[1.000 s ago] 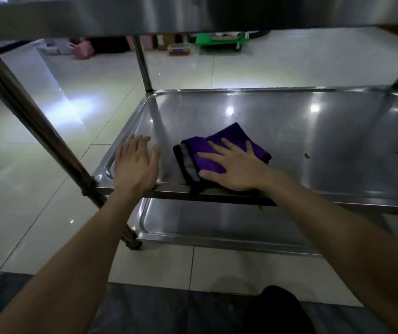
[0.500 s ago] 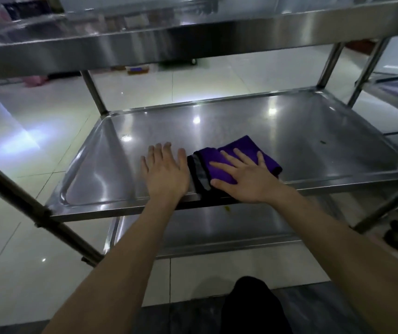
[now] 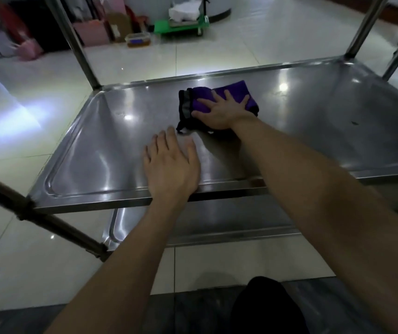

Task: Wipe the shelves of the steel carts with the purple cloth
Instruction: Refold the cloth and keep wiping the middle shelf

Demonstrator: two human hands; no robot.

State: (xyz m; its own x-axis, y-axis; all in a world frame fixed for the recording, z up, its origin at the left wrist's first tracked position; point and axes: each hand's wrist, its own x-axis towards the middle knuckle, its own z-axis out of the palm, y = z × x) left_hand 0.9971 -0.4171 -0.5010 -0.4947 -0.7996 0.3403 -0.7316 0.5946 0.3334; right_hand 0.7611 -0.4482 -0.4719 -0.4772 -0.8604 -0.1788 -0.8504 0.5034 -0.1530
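On the upper shelf (image 3: pixel 313 121) of two, the right hand (image 3: pixel 222 114) presses one purple cloth (image 3: pixel 231 91), the left hand (image 3: pixel 171 167) rests flat, both grips apart.

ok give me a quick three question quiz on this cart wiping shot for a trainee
1. True or false: the right hand presses flat on the purple cloth.
2. Where does the left hand rest? A) on the cloth B) on bare steel of the shelf, near its front edge C) round a cart post
3. Fill in: the dark speck on the shelf lies to the cloth's ____.

Key: 1 true; 2 B; 3 right
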